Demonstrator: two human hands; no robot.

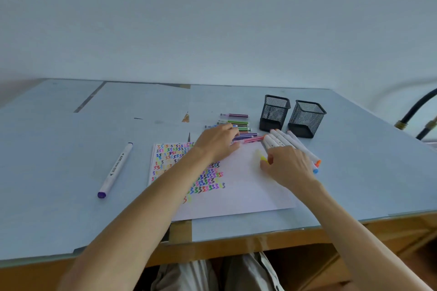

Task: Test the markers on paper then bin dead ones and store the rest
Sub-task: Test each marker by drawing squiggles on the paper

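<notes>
Head view: the left hand (218, 140) lies palm down in the middle of the frame, its fingers only loosely bent and spread over a row of thin striped markers (237, 125), touching them rather than closing round any one. Right of centre, the right hand (287, 165) curls its fingers and thumb round a yellow marker (263, 157), whose tip meets the white sheet of paper (241, 184); the grip is partly hidden by the back of the hand, so it may be a pinch. The left part of the paper carries rows of coloured squiggles.

Just beyond the right hand's knuckles lies a bunch of thick white markers (290, 143), running diagonally, with orange and blue caps at their lower right ends. At the lower left of the frame a single white marker with a purple cap (115, 170) rests apart from everything else on the pale blue table (59, 208).

The paper's near edge lies close to the table's front edge; wide bare tabletop spreads to the left.

Two black square mesh pen cups (292, 116) stand side by side in the upper right, just behind the thick markers. Nothing shows through their mesh.
</notes>
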